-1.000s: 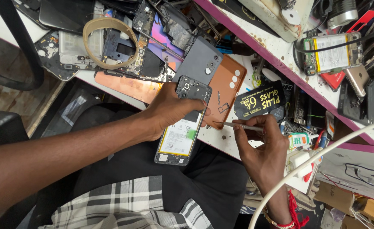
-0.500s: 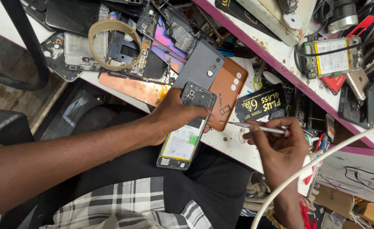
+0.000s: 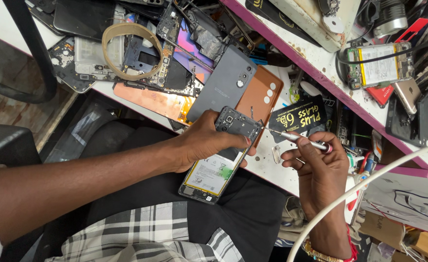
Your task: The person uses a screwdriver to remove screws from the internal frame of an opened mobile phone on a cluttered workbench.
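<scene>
Bench [image 3: 141, 104]: white top with a pink edge, crowded with phone parts; it runs slantwise from upper left to lower right.
Shelf [image 3: 320, 63]: a second white, pink-edged board above the bench, carrying a phone with a yellow-bordered battery [image 3: 379, 63], a torch and dark handsets.
Lap: black cloth under the phone, a checked shirt hem below it.
Left hand [image 3: 206, 143]: curled round the opened phone, thumb over its face, fingers under its back; it grips the upper half.
Right hand [image 3: 316, 162]: closed in a pinch on the screwdriver, thumb and forefinger on the shaft, the other fingers folded.
Phone [image 3: 221, 155]: back off, held tilted over the bench edge and the lap; camera end up toward the bench, white battery with a green mark showing lower down.
Grey cover [image 3: 226, 85]: lies flat on the bench just above the phone, camera holes showing.
Orange cover [image 3: 260, 94]: beside the grey one, partly under it, touching the phone's top corner.
Tape roll [image 3: 109, 41]: tan ring, resting on loose circuit frames at upper left.
Black packet [image 3: 299, 116]: yellow lettering, lying behind the screwdriver tip.
Screwdriver [image 3: 296, 138]: thin metal shaft, red cap at the hand end; tip points left at the phone's upper right corner, at or just off its edge.
White cable [image 3: 369, 179]: arcs across the lower right, in front of the right wrist.
</scene>
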